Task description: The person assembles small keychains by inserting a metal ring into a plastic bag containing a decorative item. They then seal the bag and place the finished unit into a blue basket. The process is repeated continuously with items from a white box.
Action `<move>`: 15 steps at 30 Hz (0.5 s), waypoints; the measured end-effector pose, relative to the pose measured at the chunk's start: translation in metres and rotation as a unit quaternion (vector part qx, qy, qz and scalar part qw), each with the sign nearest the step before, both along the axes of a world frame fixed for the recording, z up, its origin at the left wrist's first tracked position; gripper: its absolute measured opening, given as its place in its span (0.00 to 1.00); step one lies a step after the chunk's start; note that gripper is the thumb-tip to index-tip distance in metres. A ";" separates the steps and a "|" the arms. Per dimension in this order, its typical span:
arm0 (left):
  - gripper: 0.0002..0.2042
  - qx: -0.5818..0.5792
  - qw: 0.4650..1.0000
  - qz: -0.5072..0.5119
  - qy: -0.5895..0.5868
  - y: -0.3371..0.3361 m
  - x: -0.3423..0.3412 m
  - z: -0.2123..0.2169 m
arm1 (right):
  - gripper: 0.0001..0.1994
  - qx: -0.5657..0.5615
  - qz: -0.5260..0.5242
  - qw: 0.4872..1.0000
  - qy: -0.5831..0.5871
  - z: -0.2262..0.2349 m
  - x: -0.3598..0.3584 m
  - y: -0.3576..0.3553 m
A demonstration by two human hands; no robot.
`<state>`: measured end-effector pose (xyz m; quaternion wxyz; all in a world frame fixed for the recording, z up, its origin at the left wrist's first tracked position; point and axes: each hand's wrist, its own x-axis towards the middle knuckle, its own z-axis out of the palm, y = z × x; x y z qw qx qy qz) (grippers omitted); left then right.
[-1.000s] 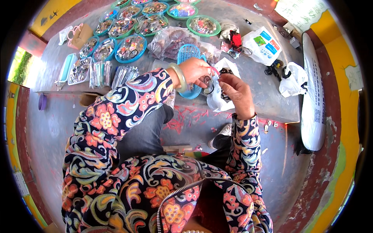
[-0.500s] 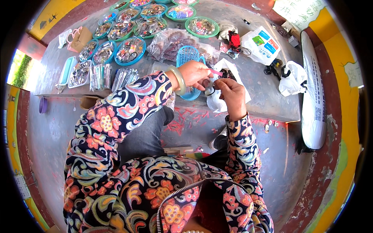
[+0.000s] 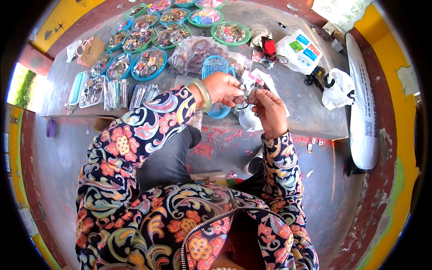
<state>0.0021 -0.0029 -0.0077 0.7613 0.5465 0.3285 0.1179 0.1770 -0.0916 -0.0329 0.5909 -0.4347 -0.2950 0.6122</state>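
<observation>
My left hand (image 3: 221, 89), with a pale bangle (image 3: 204, 95) at its wrist, pinches one side of a small clear plastic bag (image 3: 246, 92). The fingers of my right hand (image 3: 270, 110) close on its other side, so the two hands almost meet. Something dark and curved shows at the bag's lower part; its kind is too small to tell. Just beyond the fingers lies a pink strip (image 3: 255, 78), near a white plastic bag (image 3: 265, 81). Behind and below my left hand stands a blue plastic basket (image 3: 215, 65).
Round baskets (image 3: 150, 63) full of small accessories cover the platform's far left. Bundles of slim wrapped packets (image 3: 116, 95) lie near its front edge, clear bags (image 3: 198, 54) behind the blue basket. Rightward are white bags (image 3: 299, 51) and a long white wrapped roll (image 3: 362, 103). Red scraps (image 3: 207, 146) litter the floor.
The pink strip, earlier at my left fingertips, now shows beyond both hands. My left fingers have moved in against the small bag, and my right hand has turned slightly with its fingers closer together.
</observation>
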 end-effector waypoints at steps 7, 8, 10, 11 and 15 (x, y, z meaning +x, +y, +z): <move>0.09 0.054 0.998 0.003 0.037 -0.001 0.000 0.005 | 0.06 -0.039 0.011 0.999 0.007 0.002 -0.001 0.000; 0.09 0.060 0.997 0.000 0.040 -0.002 0.000 0.006 | 0.06 -0.037 0.007 0.999 0.008 0.000 -0.001 0.000; 0.09 0.058 0.997 0.004 0.040 -0.003 0.001 0.006 | 0.06 -0.032 0.000 0.999 0.010 -0.002 0.000 -0.001; 0.09 0.050 0.998 0.010 0.037 -0.003 0.001 0.006 | 0.06 -0.029 -0.006 1.000 0.005 -0.002 0.000 -0.001; 0.07 0.017 0.999 0.046 0.013 -0.001 0.001 -0.004 | 0.05 -0.013 -0.025 1.000 0.005 -0.004 -0.001 0.001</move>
